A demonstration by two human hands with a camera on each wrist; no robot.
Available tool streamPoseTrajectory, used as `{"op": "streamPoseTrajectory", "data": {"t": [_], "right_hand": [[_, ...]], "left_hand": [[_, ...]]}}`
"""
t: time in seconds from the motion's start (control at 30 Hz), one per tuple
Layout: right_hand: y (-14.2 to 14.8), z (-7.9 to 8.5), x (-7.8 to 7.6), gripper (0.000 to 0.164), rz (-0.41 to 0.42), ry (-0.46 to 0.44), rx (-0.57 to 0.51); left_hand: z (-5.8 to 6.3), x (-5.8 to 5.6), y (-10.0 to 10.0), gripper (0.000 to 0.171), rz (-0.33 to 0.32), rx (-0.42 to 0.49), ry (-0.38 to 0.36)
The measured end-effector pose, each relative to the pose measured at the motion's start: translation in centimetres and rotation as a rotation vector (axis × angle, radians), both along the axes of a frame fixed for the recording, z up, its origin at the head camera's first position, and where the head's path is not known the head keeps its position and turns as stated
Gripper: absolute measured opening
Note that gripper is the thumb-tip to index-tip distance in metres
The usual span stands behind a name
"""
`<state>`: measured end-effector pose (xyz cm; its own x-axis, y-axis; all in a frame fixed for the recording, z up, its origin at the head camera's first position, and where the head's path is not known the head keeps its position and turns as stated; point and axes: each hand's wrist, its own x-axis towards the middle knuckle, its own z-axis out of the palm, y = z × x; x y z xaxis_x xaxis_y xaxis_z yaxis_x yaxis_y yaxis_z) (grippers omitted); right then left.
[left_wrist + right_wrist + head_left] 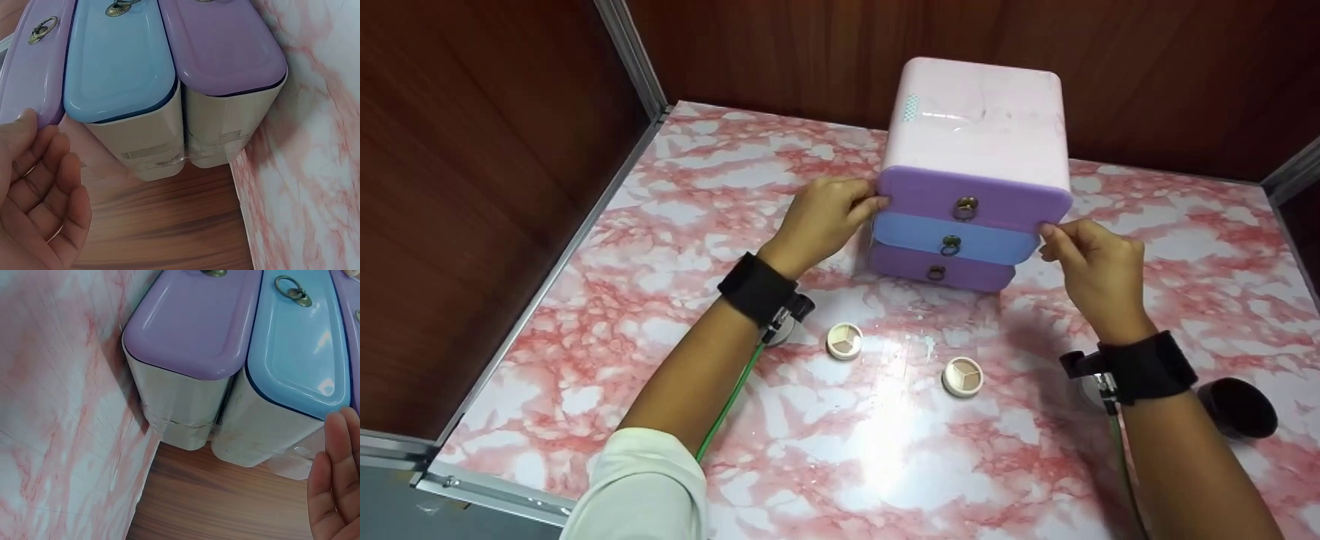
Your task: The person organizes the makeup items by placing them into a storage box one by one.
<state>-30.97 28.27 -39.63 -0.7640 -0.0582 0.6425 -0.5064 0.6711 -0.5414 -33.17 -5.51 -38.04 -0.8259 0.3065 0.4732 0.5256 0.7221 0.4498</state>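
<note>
A small chest of drawers [982, 120] with a pale pink top stands toward the back of the table. Its top drawer [915, 196] has a purple front, the middle drawer [911, 232] a blue one, the bottom drawer [900, 268] a purple one. Each carries a brass ring pull. My left hand [823, 221] pinches the left edge of the top drawer's front, thumb in front and fingers behind. At the opposite lower corner, my right hand [1102, 270] pinches the same front. In the right wrist view its thumb is out of frame; its fingers [340, 450] show at the edge.
Two small round pots of three-toned makeup, a left pot [844, 341] and a right pot [962, 377], lie in front of the chest. A black cup [1237, 409] is beside my right forearm. Wooden panels [780, 60] stand behind and left of the marbled table [660, 262].
</note>
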Motion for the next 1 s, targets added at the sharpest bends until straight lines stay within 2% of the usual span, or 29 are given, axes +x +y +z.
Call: {"op": "streamPoseTrajectory", "data": {"t": [0.4, 0.8, 1.0], "right_hand": [[0.1, 0.0, 0.2, 0.024, -0.038, 0.014, 0.003], [0.9, -0.7, 0.0, 0.031, -0.105, -0.036, -0.037], [1.6, -1.0, 0.4, 0.031, -0.097, -0.058, -0.063]], "left_hand": [[0.2, 0.0, 0.4, 0.040, 0.006, 0.002, -0.005], [-1.0, -1.2, 1.9, 0.033, -0.012, 0.080, -0.012], [-1.4, -1.4, 2.9, 0.034, -0.027, 0.115, -0.025]]}}
